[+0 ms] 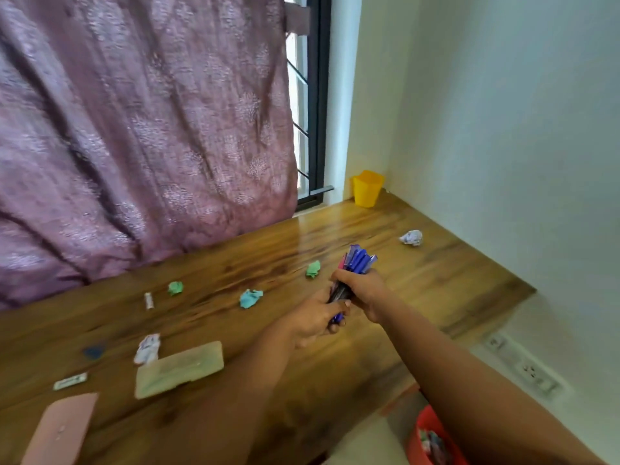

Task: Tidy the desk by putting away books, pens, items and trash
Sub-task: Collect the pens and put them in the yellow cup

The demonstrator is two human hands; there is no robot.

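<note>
A bundle of mostly blue pens [358, 261] is held above the wooden desk [436, 276]. My right hand [364, 292] grips the bundle round its middle. My left hand [317, 318] holds the lower ends of the pens. A yellow cup [366, 188] stands in the far corner of the desk by the window. Crumpled paper balls lie scattered: a white one [411, 237], a green one [313, 269], a teal one [250, 298] and another green one [175, 287].
A beige pouch [179, 369], a white crumpled paper [147, 348], a pink card [58, 429], a small white eraser [69, 381] and a small tube [148, 300] lie at the left. A red bin [432, 437] with trash stands on the floor at the lower right. A purple curtain [134, 129] hangs behind.
</note>
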